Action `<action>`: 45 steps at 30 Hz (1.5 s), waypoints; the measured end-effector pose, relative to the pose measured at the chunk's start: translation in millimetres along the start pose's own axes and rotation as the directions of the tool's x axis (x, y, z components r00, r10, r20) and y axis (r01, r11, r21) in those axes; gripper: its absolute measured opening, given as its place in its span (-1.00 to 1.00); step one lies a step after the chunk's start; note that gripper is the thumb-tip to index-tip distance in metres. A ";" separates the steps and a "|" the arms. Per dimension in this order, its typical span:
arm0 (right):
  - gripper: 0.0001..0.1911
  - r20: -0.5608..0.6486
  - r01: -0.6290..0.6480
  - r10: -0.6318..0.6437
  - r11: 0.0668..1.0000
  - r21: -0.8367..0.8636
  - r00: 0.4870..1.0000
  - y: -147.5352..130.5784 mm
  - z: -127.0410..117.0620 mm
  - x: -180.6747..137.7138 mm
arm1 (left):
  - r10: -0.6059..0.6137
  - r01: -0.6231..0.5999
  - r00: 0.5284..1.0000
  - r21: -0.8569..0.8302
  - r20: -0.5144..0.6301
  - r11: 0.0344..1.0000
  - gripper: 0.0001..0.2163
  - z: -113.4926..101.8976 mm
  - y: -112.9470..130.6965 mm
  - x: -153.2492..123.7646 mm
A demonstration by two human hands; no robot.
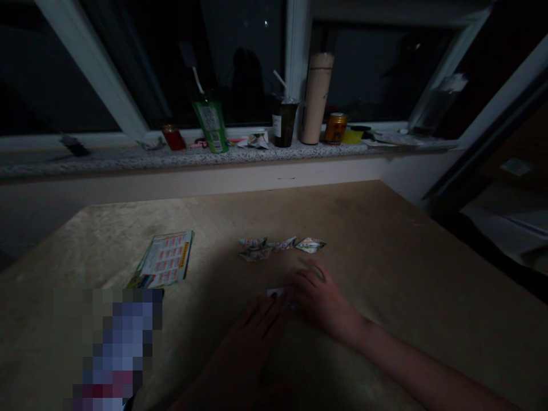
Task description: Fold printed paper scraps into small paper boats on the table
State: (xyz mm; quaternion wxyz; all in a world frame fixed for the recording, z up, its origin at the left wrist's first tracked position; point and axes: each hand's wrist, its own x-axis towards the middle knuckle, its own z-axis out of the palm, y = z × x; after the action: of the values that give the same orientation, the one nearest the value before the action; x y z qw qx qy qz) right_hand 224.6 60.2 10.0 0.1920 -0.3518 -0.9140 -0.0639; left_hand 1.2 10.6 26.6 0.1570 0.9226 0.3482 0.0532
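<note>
Both my hands rest on a tan wooden table [385, 251] in dim light. My left hand [252, 337] lies with its fingers stretched flat, pressing on a small piece of paper [276, 293] whose pale edge shows between the hands. My right hand [319, 299] covers the paper's right side with curled fingers. Just beyond the hands lie several small folded paper shapes [280, 246] in a loose row.
A printed paper sheet stack [165, 265] lies on the table to the left. A blurred-out patch sits at the near left. On the stone windowsill [107, 158] stand a green bottle [209, 123], a red jar [173, 137], a dark cup [283, 123], a tall beige flask [317, 97] and a gold can [335, 127].
</note>
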 end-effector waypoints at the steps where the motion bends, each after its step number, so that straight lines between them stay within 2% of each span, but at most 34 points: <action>1: -0.84 -0.032 0.027 -0.027 1.000 0.004 0.999 -5.0 -2.7 -3.9 | 0.006 -0.006 1.000 0.002 -0.011 1.000 -0.16 0.1 0.3 -0.1; 2: -0.81 -0.050 0.039 -0.038 0.999 0.014 0.998 -10.0 -5.5 -8.3 | 0.016 -0.016 1.000 0.001 -0.021 1.000 -0.17 0.0 0.9 -0.2; 6: -0.63 0.014 -0.024 0.024 0.999 0.039 1.000 -23.7 -17.9 -23.6 | 0.011 -0.012 1.000 -0.014 -0.024 1.000 -0.14 -0.1 4.0 -0.1; 11: -0.53 0.159 -0.084 0.069 0.992 0.094 0.985 -21.5 -30.5 -27.8 | -0.029 0.029 1.000 -0.007 -0.007 1.000 -0.13 4.6 2.9 -1.6; 15: -0.45 0.193 -0.102 0.083 0.991 0.091 0.978 -19.3 -31.6 -32.2 | -0.028 0.028 0.999 0.004 0.019 1.000 -0.13 6.8 0.0 -3.1; 20: -0.60 0.120 -0.136 0.127 0.989 0.065 0.985 -21.9 -31.0 -36.0 | -0.018 0.018 1.000 0.010 0.010 1.000 -0.15 5.4 -0.7 -2.1; 25: -0.69 0.116 -0.165 0.152 0.979 0.117 0.982 -20.9 -34.2 -32.4 | -0.019 0.020 1.000 0.074 -0.022 0.997 -0.21 7.6 -1.4 -4.0; 31: -0.72 0.088 -0.200 0.188 0.968 0.154 0.978 -20.2 -32.9 -34.3 | -0.039 0.060 0.993 0.204 -0.107 0.977 -0.29 5.6 -5.4 -15.2; 36: -0.70 0.114 -0.189 0.173 0.970 0.150 0.978 -19.9 -30.8 -36.2 | -0.032 0.041 0.998 0.182 -0.050 0.982 -0.24 1.2 -11.0 -15.5; 41: -0.71 0.102 -0.188 0.173 0.970 0.154 0.980 -18.9 -30.1 -36.1 | -0.072 0.087 0.994 0.199 -0.081 0.976 -0.19 -0.1 -15.5 -18.6; 45: -0.71 0.105 -0.171 0.155 0.971 0.168 0.982 -17.7 -30.5 -35.6 | -0.076 0.086 0.995 0.206 -0.057 0.975 -0.18 -1.7 -18.1 -21.1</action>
State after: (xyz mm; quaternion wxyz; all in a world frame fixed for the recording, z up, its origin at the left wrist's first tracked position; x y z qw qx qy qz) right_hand 246.3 17.4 24.2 0.1849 -0.4099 -0.8918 0.0493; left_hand -26.4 9.9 22.4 0.0529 0.9174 0.3931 0.0323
